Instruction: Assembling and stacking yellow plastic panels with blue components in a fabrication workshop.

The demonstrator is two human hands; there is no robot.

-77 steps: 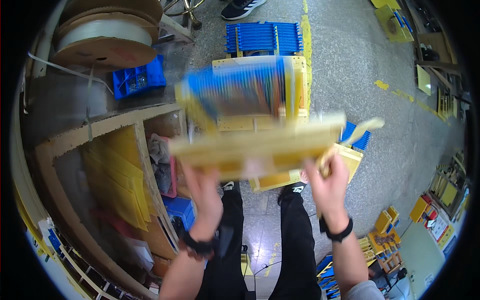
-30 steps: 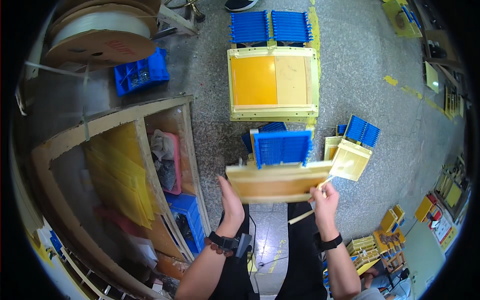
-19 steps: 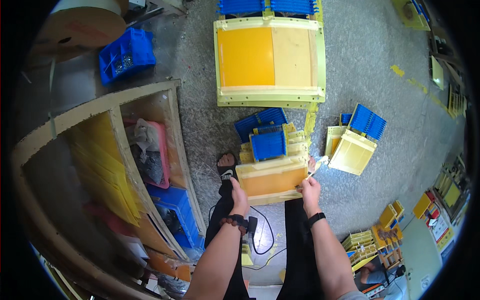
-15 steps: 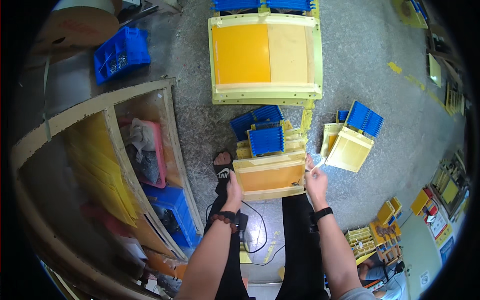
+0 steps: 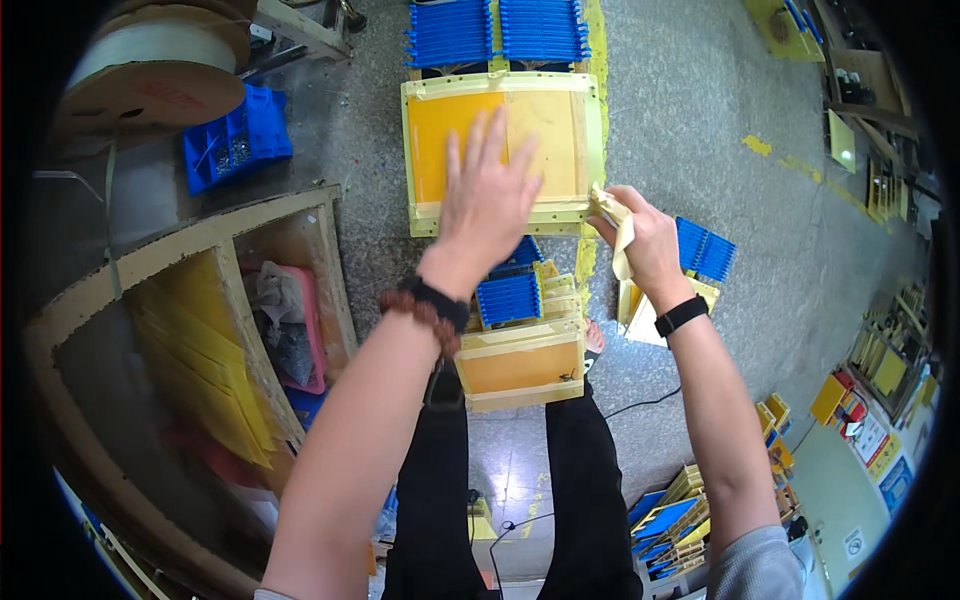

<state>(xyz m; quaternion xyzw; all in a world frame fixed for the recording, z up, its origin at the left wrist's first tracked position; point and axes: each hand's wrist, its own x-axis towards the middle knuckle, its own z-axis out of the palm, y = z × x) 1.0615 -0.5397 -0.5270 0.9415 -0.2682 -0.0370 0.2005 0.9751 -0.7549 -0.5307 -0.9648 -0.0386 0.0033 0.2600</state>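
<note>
A large framed board [image 5: 555, 130], orange on the left and pale yellow on the right with cream tape along its edges, lies ahead on the floor. My left hand [image 5: 485, 195] is spread over its lower middle, slightly blurred; whether it touches the surface I cannot tell. At the board's lower right corner my right hand [image 5: 648, 245] pinches a crumpled strip of pale masking tape [image 5: 624, 250], which dangles below the fingers. A smaller taped frame [image 5: 515, 368] with an orange face sits nearer, between my legs, touched by neither hand.
Blue ribbed racks [image 5: 445, 35] adjoin the board's far edge, and another blue ribbed block [image 5: 508, 298] lies behind the small frame. More frames [image 5: 648, 325] rest at right. A wooden shelf unit [image 5: 240, 235], a blue parts bin [image 5: 235, 140] and a large spool [image 5: 150, 85] stand left.
Both hands have left the small frame and reached forward to the large board. The left has opened out over it; the right has carried the tape strip to its corner. The view has shifted.
</note>
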